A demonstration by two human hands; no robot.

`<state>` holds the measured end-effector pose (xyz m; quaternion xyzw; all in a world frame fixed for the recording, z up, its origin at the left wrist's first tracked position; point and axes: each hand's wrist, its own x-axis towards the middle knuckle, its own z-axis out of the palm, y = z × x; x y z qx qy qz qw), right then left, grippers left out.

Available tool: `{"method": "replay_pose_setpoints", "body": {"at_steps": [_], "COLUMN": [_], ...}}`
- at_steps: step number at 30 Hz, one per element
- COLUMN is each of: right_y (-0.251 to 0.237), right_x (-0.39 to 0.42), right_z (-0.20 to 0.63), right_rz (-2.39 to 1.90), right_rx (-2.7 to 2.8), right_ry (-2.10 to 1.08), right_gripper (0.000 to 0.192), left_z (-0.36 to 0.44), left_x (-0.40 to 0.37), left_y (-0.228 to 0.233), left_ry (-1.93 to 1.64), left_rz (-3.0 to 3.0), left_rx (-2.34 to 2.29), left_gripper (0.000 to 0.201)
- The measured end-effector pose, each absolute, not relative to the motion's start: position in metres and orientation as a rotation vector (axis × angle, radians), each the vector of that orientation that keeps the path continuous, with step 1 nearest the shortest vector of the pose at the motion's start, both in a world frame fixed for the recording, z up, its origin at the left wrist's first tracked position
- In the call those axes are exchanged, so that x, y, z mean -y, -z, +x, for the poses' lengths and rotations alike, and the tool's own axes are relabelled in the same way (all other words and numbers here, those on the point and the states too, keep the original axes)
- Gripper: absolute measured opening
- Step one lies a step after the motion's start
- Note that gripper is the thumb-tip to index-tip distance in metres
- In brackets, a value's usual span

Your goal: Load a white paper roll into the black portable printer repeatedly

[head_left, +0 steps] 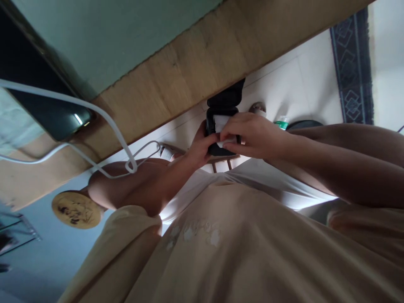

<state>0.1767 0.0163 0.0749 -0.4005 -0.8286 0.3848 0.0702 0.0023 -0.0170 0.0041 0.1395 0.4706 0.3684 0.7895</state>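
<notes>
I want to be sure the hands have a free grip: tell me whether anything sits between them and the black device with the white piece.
Nothing visible does. The left hand and the right hand both already touch the black device, with fingertips on its white piece. The white cable hangs off to the side, apart from them.

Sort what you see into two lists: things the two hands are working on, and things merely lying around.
In hand: black case, white piece inside it, held by left hand and right hand.

Lying about: white cable, dark screen, green-capped bottle, round wooden disc, patterned rug.
</notes>
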Motion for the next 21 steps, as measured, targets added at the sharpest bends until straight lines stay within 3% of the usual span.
{"method": "replay_pose_setpoints", "body": {"at_steps": [5,7,10,14,17,21], "right_y": [-0.083,-0.079,-0.072,-0.07,-0.068,-0.06], "right_x": [-0.029,-0.032,-0.037,-0.041,-0.037,-0.025], "right_z": [0.189,0.192,0.19,0.184,0.185,0.184], "right_rz": [-1.731,-1.837,-1.777,-1.805,-1.81,-1.626], "right_rx": [2.045,1.963,1.718,1.213,1.336,1.731], "right_ry": [-0.975,-0.924,-1.142,-1.303,-1.379,-1.563], "right_gripper": [0.015,0.027,0.046,0.033,0.027,0.05], "left_z": [0.0,0.0,0.001,0.002,0.001,-0.001], "left_x": [0.019,0.019,0.019,0.019,0.019,0.02], "left_y": [-0.001,-0.001,-0.002,-0.003,-0.003,-0.004], "left_ry": [-0.778,-0.773,-0.769,-0.79,-0.784,-0.77], "left_rz": [0.333,0.336,0.331,0.359,0.38,0.37], "left_rx": [-1.016,-1.02,-1.03,-1.022,-1.023,-1.021], "left_gripper": [0.068,0.066,0.057,0.057,0.066,0.068]}}
